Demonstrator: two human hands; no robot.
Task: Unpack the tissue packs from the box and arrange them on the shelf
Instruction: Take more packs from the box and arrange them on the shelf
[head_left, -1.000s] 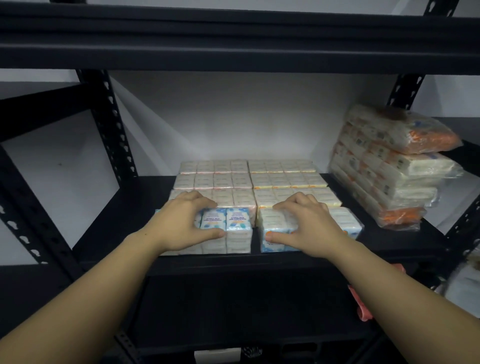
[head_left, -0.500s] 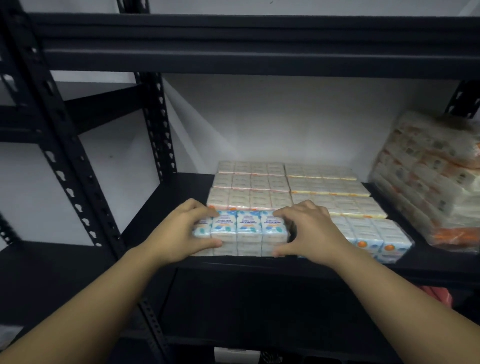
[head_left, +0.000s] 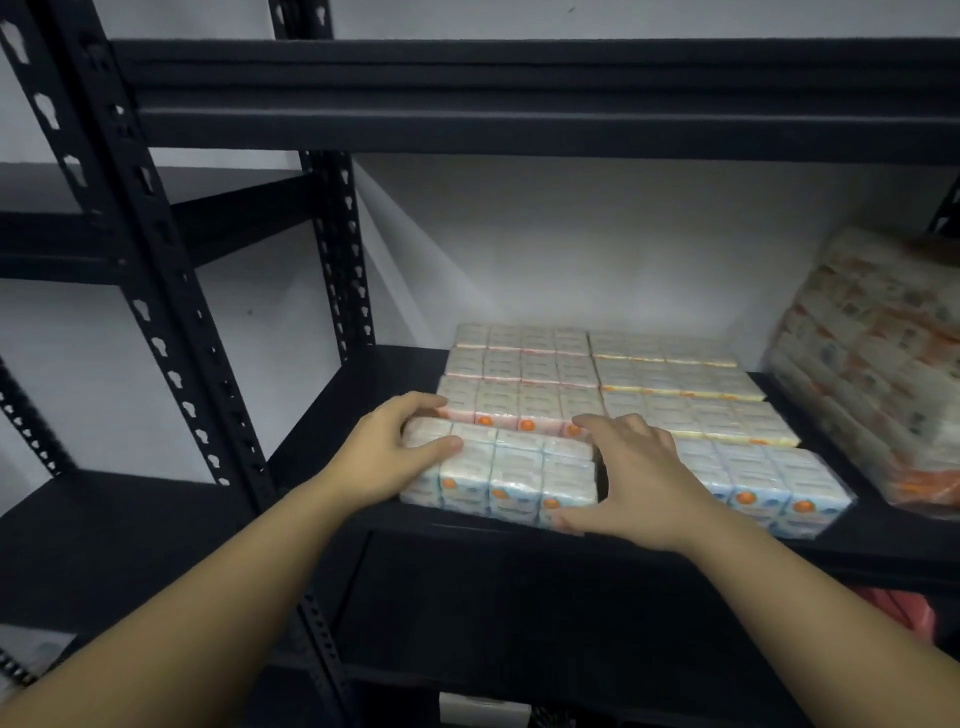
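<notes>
A blue-and-white tissue pack (head_left: 514, 475) lies at the front edge of the black shelf (head_left: 358, 410), tilted slightly. My left hand (head_left: 387, 452) grips its left end, thumb on top. My right hand (head_left: 634, 475) clasps its right end, thumb at the front corner. Behind it lie rows of pink tissue packs (head_left: 519, 384) and yellow tissue packs (head_left: 675, 384). Another blue pack (head_left: 763, 483) sits to the right at the front edge. The box is not in view.
A tall stack of orange-wrapped tissue bundles (head_left: 878, 364) leans at the shelf's right end. Black perforated uprights (head_left: 156, 291) stand on the left; an upper shelf beam (head_left: 519, 98) runs overhead. Something red (head_left: 898, 613) lies on the lower level.
The view has swung left, so the packs now sit further right. Both hands stay on the front left pack, which has turned a little; my right hand shifted from the right pack to this one.
</notes>
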